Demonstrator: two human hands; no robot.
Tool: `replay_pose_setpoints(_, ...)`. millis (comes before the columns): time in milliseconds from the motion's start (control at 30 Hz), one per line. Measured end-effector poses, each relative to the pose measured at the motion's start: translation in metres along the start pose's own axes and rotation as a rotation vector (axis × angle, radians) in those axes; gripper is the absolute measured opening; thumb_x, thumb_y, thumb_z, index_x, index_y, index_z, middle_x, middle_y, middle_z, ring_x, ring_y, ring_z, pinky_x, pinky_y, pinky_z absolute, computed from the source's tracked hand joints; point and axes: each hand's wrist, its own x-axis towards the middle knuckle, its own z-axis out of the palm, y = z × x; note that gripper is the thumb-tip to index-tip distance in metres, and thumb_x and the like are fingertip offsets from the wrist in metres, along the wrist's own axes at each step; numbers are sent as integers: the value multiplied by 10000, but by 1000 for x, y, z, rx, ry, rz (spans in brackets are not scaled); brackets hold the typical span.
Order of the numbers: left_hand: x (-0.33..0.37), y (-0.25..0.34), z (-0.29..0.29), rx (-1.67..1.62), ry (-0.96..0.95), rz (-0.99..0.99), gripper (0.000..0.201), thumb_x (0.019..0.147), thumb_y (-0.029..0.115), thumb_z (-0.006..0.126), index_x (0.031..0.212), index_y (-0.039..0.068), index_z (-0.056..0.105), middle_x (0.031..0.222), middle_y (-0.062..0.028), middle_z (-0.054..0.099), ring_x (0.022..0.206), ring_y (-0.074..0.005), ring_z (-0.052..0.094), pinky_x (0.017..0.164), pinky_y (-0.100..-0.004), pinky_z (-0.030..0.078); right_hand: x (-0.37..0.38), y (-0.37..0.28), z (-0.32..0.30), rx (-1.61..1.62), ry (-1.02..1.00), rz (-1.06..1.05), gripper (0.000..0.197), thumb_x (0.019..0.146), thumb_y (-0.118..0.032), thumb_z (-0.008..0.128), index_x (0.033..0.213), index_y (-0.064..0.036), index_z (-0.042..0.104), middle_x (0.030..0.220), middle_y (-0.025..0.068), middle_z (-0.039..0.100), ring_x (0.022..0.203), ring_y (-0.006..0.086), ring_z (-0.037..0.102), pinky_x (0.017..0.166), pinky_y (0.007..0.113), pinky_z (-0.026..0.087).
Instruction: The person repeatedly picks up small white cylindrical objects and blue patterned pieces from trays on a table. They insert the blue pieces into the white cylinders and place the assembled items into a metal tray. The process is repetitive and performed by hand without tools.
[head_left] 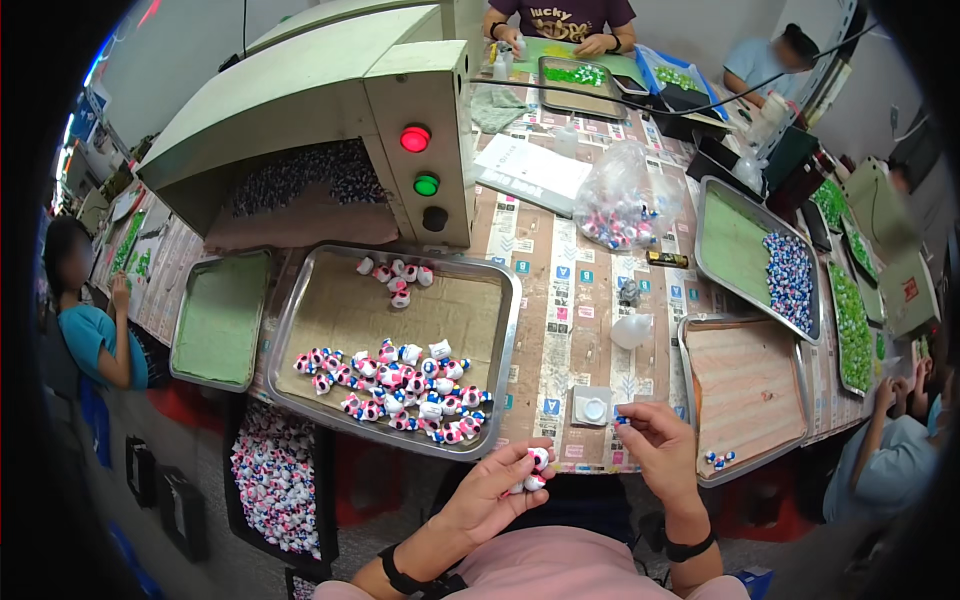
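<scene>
Near the table's front edge, my left hand is closed around small white figurines with pink and black faces. My right hand pinches a tiny blue piece between thumb and fingertips, just right of a small white round dish on a square pad. To the left, a metal tray holds many similar white, pink and blue figurines, with a few all-white and pink ones at its back. A brown-lined tray on the right carries a few small blue and white pieces.
A large machine with red and green lights stands back left. Behind the dish are a translucent bottle, a plastic bag of parts and papers. A tray of blue pieces sits right. Several people work around the table.
</scene>
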Motion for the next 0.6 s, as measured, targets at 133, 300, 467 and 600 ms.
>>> replay_pose_setpoints(133, 1, -1, -7, -13, -65, -35, 351, 975, 158, 562, 1292, 18, 503, 1067, -66, 576, 960, -133, 575, 780, -294, 528, 7, -10, 10, -237, 6, -51, 158, 808, 31, 687, 964, 13, 699, 978, 75, 616, 784, 111, 621, 648, 226, 508)
replay_pose_setpoints(300, 1, 0, -8, -29, -86, -47, 342, 974, 161, 567, 1276, 7, 520, 1000, -51, 564, 931, -116, 567, 780, -284, 527, 18, -9, 19, -514, -30, -244, 179, 787, 12, 691, 964, -15, 695, 896, 105, 633, 729, 189, 631, 623, 273, 507)
replay_pose_setpoints(467, 0, -4, -11, -4, -64, -21, 336, 976, 166, 568, 1271, 9, 537, 981, -47, 567, 919, -112, 569, 775, -278, 530, 28, 0, 21, -713, -64, -396, 149, 763, 6, 707, 908, -28, 700, 881, 84, 669, 724, 178, 628, 592, 262, 490)
replay_pose_setpoints(600, -1, -4, -11, 28, -42, -3, 342, 976, 171, 571, 1276, 11, 538, 973, -46, 569, 916, -112, 571, 769, -272, 530, 26, 3, 19, -691, -44, -357, 144, 762, 3, 708, 902, -27, 695, 884, 81, 670, 735, 167, 631, 594, 260, 487)
